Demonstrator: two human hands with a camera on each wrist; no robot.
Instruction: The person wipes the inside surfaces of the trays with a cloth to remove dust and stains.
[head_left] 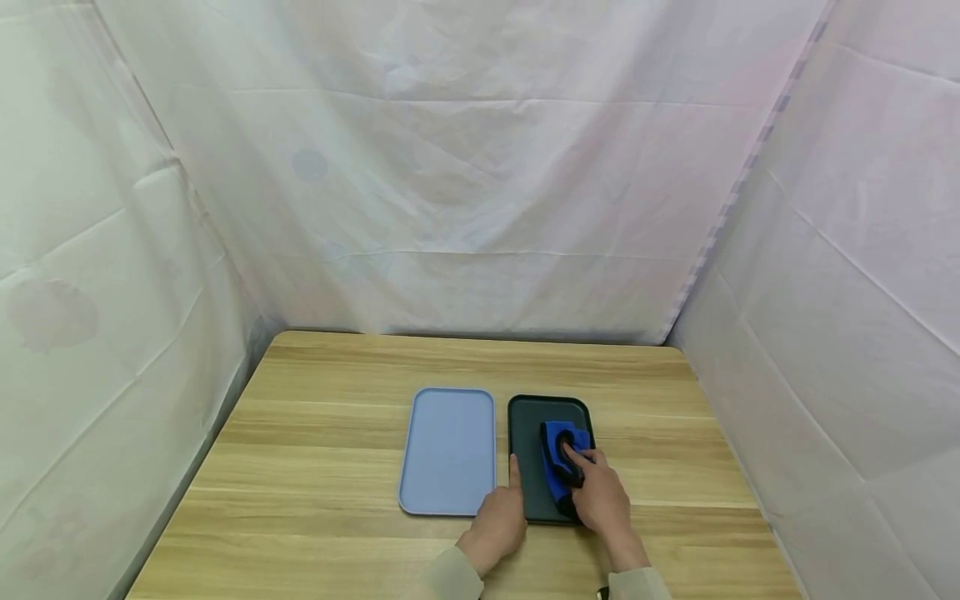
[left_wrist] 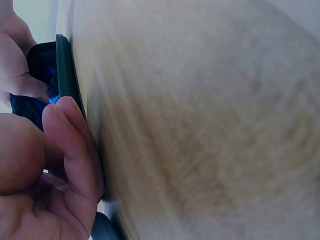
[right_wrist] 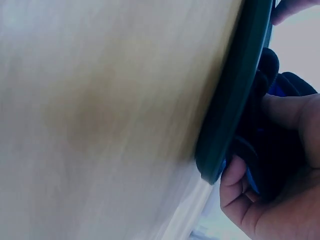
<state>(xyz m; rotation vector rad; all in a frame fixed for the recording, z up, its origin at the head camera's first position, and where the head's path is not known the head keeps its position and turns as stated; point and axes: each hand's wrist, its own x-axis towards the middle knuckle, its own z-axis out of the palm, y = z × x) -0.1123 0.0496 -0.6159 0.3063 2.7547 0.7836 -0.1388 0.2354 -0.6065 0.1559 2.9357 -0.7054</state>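
A dark green tray point(head_left: 528, 425) lies right of the middle of the table. On its right half is a bunched blue cloth point(head_left: 553, 433) with black edging, which my right hand point(head_left: 603, 500) holds, fingers and thumb around its folds in the right wrist view. My left hand point(head_left: 498, 521) is at the tray's left side, its index finger stretched along the rim and the other fingers bent. The left wrist view shows those bent fingers point(left_wrist: 77, 160) low beside the tabletop, close to the tray's edge.
A light blue tray point(head_left: 450, 454) lies just left of the dark one, a narrow strip of wood between them. The wooden table point(head_left: 315, 450) has white cloth sheets point(head_left: 465, 183) hanging behind it and along both sides.
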